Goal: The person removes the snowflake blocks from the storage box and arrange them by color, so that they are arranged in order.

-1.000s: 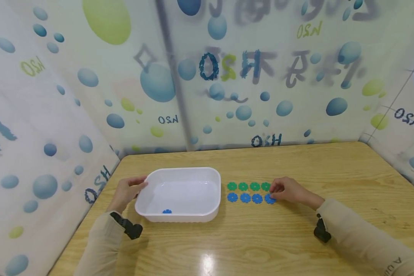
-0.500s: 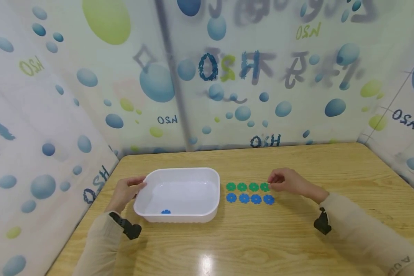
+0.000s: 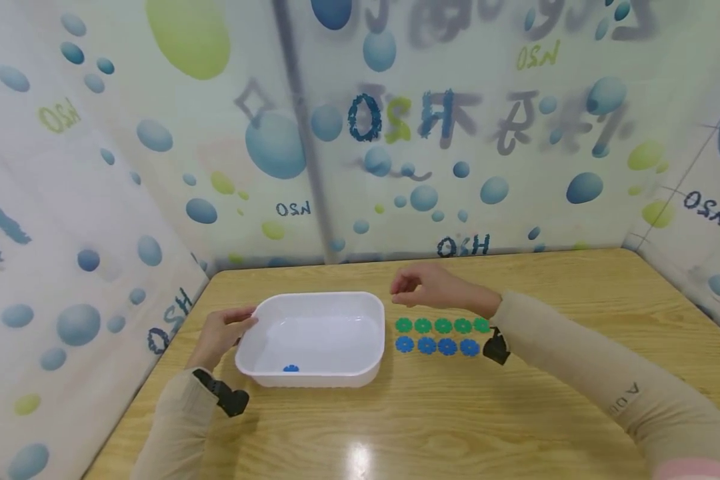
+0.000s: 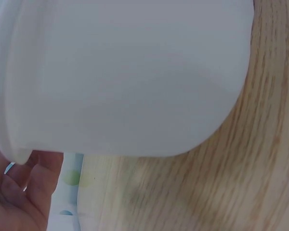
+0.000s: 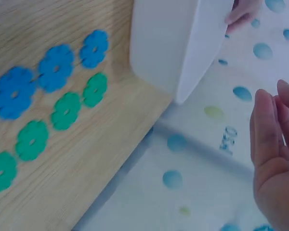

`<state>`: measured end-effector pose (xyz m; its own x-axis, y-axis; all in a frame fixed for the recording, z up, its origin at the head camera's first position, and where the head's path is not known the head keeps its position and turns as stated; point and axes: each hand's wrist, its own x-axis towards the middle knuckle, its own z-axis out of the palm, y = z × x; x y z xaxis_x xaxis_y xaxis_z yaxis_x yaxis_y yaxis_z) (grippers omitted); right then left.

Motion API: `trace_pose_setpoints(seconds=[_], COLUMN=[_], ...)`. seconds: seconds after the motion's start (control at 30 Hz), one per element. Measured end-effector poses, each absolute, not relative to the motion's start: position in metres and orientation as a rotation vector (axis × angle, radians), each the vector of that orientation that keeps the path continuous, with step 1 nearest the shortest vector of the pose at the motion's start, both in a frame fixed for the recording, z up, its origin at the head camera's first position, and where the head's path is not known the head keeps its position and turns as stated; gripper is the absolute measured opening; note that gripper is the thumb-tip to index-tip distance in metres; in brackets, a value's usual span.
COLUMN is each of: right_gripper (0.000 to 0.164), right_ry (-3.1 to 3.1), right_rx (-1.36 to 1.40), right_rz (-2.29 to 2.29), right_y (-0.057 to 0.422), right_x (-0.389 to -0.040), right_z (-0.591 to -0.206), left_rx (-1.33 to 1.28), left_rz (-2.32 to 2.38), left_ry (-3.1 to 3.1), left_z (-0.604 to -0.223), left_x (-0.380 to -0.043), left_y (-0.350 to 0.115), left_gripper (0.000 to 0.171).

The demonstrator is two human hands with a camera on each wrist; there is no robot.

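My left hand (image 3: 219, 333) grips the left rim of a white plastic basin (image 3: 372, 360). In the left wrist view, the fingers (image 4: 41, 185) curl under the rim, and the basin's outer wall (image 4: 135, 77) fills much of the picture. Inside the basin, one blue flower-shaped disc (image 3: 291, 368) shows near the front wall. My right hand (image 3: 429, 287) hovers above the table just right of the basin, fingers loosely bent, nothing visible in it. Below it lie a row of several green flower-shaped discs (image 3: 443, 326) and, nearer me, a row of several blue discs (image 3: 447, 347).
Everything stands on a wooden table (image 3: 456, 420). A patterned cloth backdrop (image 3: 420, 167) rises behind the table's back edge and along both sides. The basin's right wall (image 5: 159, 43) stands close to the disc rows.
My right hand has left the right end of the rows and moved left toward the basin, uncovering another green disc at the row's end. My left hand has stayed on the rim.
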<state>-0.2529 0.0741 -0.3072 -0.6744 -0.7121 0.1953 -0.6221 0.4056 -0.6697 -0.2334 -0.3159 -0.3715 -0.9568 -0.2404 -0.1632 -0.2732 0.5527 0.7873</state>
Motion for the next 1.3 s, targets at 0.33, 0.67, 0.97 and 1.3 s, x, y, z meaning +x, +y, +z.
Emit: trace_pose_setpoints(seconds=[0.33,0.67,0.97,1.3], right_gripper=[0.011,0.011,0.01,0.014], right_ry=[2.36,2.335,2.33,2.214], right_rx=[-1.412,-1.434,-1.413,-1.302], right_rz=[-1.063,-1.069,-0.987,-0.916], right_y=[-0.024,-0.079,-0.106,-0.126], right_x=[-0.27,-0.292,-0.305,-0.298], right_z=[-0.303,-0.316,-0.339,-0.379], left_rx=[-0.431,-0.436,-0.365,-0.354], left_rz=[1.418,1.41,1.469,1.465], left_ry=[2.741,2.731,2.729,2.769], left_z=[-0.387,-0.376,-0.369,-0.369], left_x=[-0.243,-0.239,-0.233,-0.231], left_y=[-0.323,-0.317,-0.317,-0.316], left_gripper=[0.041,0.041,0.04,0.037])
